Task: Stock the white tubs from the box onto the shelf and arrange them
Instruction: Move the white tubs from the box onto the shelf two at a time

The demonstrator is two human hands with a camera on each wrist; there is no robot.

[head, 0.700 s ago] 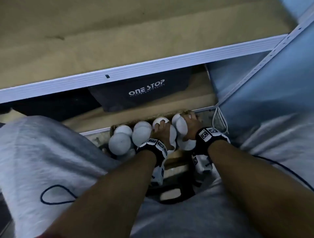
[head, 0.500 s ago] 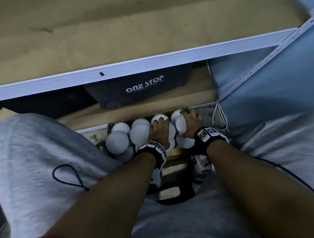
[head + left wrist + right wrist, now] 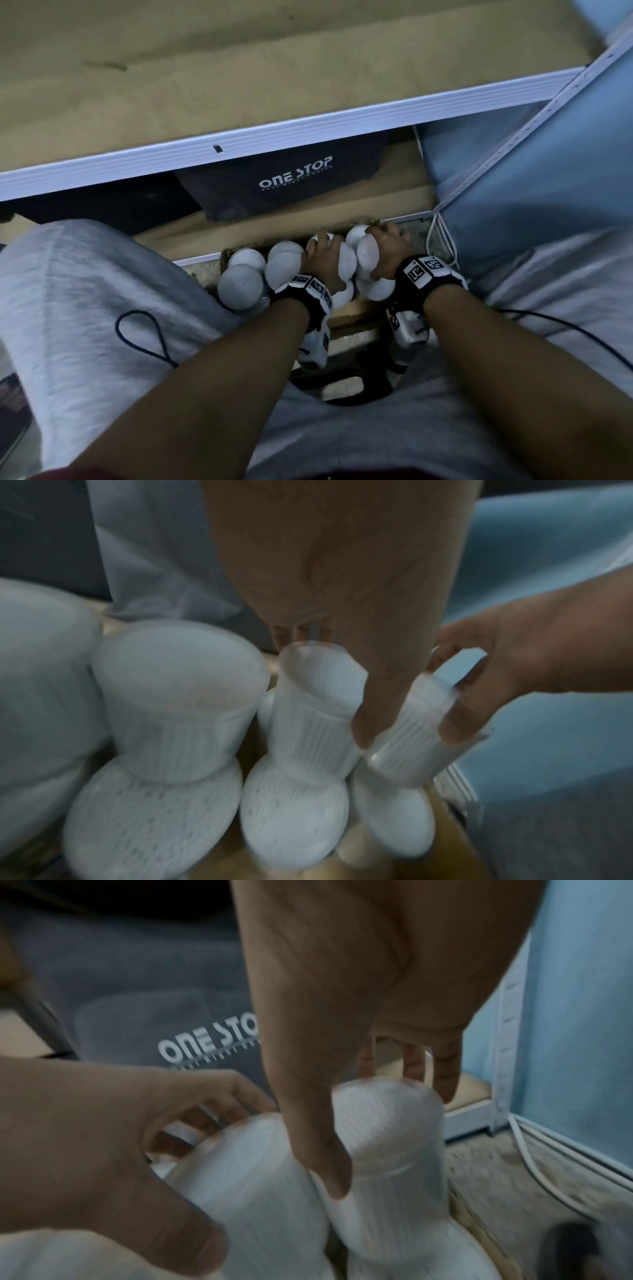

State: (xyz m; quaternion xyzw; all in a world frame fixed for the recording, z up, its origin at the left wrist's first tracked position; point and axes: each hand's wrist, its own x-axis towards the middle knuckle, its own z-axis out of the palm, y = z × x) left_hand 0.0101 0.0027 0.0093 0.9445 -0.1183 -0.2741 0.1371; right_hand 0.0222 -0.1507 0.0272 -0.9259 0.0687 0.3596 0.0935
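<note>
Several white ribbed tubs stand stacked in a cardboard box on the floor between my knees. My left hand grips one upper tub, thumb on its near side and fingers behind it. That tub is the middle one in the left wrist view. My right hand grips the neighbouring tub at the box's right end, seen as a tub with the thumb in front. More tubs fill the left of the box. The brown shelf with its white edge lies above, bare.
A dark bag marked ONE STOP sits on the low shelf right behind the box. A blue wall and a white slotted upright close off the right. White cables run down beside the box. My grey-trousered knees flank it.
Both hands keep their hold on the same two tubs in the box. Only the head view has shifted slightly; the wrist views are blurred.
</note>
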